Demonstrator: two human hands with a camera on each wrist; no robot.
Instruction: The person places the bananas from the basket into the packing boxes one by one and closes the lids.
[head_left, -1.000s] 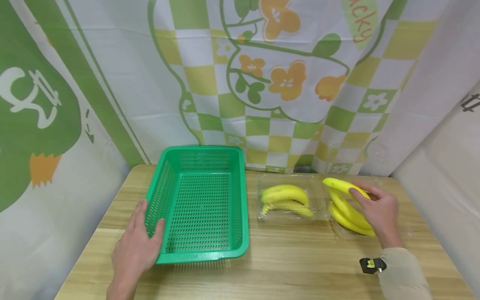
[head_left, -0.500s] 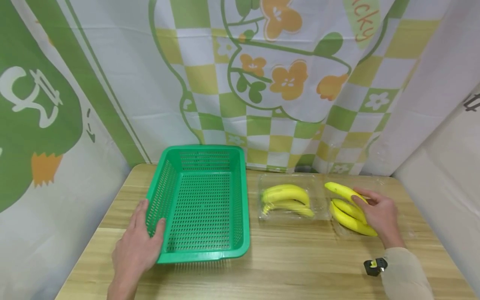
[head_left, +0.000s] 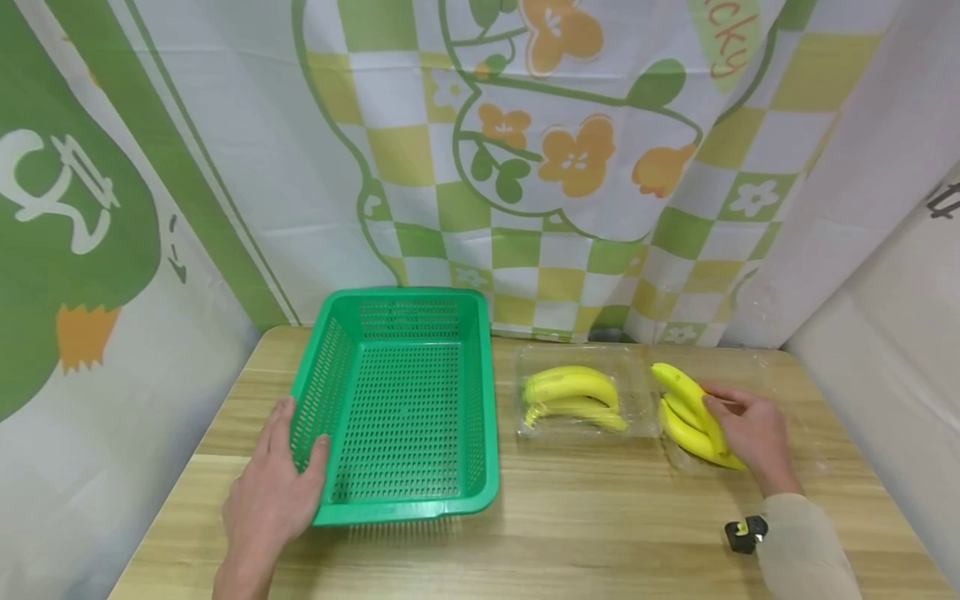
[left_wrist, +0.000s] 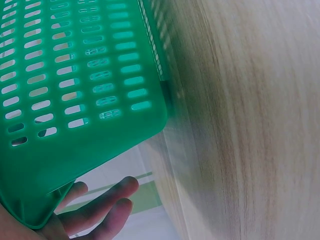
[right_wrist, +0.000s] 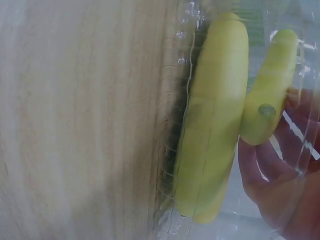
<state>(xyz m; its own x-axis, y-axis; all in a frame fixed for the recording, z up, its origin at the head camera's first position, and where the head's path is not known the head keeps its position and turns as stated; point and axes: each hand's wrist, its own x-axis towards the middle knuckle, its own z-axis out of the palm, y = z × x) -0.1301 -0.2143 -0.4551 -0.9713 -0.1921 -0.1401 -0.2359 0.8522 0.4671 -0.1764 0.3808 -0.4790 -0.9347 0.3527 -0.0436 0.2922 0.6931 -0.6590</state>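
My right hand (head_left: 753,437) pinches a yellow banana (head_left: 688,393) between thumb and fingers, over an open clear plastic box (head_left: 776,367). More bananas (head_left: 693,437) lie in that box just under it. Seen through the clear plastic in the right wrist view, the held banana (right_wrist: 272,85) leans against or close beside a larger banana (right_wrist: 215,115). My left hand (head_left: 273,492) holds the near left rim of a green plastic basket (head_left: 491,417), thumb inside and fingers outside. In the left wrist view its fingers (left_wrist: 100,210) extend past the basket's perforated wall (left_wrist: 75,145).
A second clear box (head_left: 633,354) with bananas (head_left: 573,387) stands between the basket and the right-hand box. Everything rests on a wooden table (head_left: 585,525). A patterned curtain (head_left: 540,275) hangs behind, with cloth walls on both sides. A black wrist device (head_left: 745,533) sits by the right cuff.
The banana in my right hand has turned to a steeper slant, its lower end now over the bananas below. My left hand and the basket have stayed in place.
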